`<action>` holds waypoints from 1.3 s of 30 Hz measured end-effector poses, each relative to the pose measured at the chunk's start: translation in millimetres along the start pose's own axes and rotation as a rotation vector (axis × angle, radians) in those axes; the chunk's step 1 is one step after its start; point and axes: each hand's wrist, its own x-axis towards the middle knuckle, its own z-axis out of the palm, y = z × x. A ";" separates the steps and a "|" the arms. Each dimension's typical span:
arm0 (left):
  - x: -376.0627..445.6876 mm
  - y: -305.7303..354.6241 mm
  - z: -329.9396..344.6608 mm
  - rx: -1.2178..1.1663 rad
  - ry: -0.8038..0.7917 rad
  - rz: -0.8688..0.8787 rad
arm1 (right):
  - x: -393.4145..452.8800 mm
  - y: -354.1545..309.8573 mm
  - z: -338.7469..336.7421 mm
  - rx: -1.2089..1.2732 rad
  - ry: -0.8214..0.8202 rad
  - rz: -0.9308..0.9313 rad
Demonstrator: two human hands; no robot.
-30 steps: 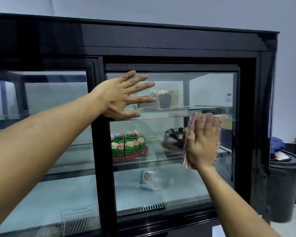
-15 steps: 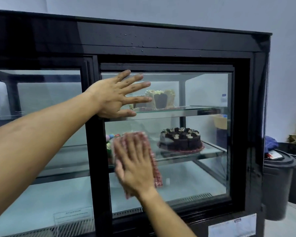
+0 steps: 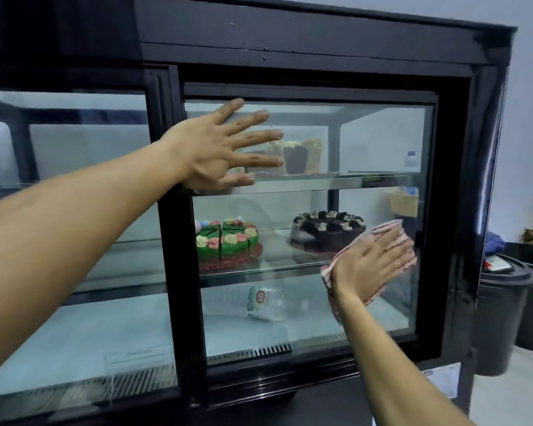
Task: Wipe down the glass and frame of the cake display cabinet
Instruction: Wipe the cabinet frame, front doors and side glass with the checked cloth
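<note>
A red-checked cloth (image 3: 336,272) is pressed flat by the right hand (image 3: 371,265) against the cabinet glass (image 3: 382,142); the left hand (image 3: 219,152) is spread against its upper left corner.

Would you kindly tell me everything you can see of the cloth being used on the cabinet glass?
The cloth is thin fabric with a fine red-and-white pattern. It lies flat against the glass door, low on its right side, in front of the chocolate cake. The right hand presses it there with straight fingers and hides most of it; only edges show: a strip above the fingertips, a corner left of the palm, and a tail hanging beside the wrist.
</note>
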 end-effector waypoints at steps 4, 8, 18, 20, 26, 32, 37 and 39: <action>-0.2 1.8 1.0 -0.012 -0.007 -0.012 | -102.9 -46.0 12.4 -0.038 -0.192 -0.773; 1.3 3.1 1.1 -0.111 0.087 0.025 | -124.6 -41.2 18.1 -0.039 -0.262 -1.312; 0.4 13.1 4.1 -0.066 0.037 -0.004 | -0.8 20.1 3.9 0.081 0.001 0.048; 0.0 13.8 4.2 -0.064 0.043 -0.005 | -32.9 -26.4 7.7 0.077 -0.017 -0.037; 2.0 13.2 4.8 -0.127 0.041 -0.023 | -149.3 -87.8 29.1 -0.020 -0.239 -0.967; 1.5 16.0 10.9 -0.098 0.088 -0.033 | -214.9 40.8 20.3 -0.174 -0.404 -1.233; 0.9 22.7 11.5 -0.096 0.109 -0.033 | -106.3 34.9 12.8 -0.162 -0.288 -1.446; 0.8 25.0 10.5 -0.107 0.145 -0.006 | -26.6 39.3 5.6 -0.151 -0.165 -1.146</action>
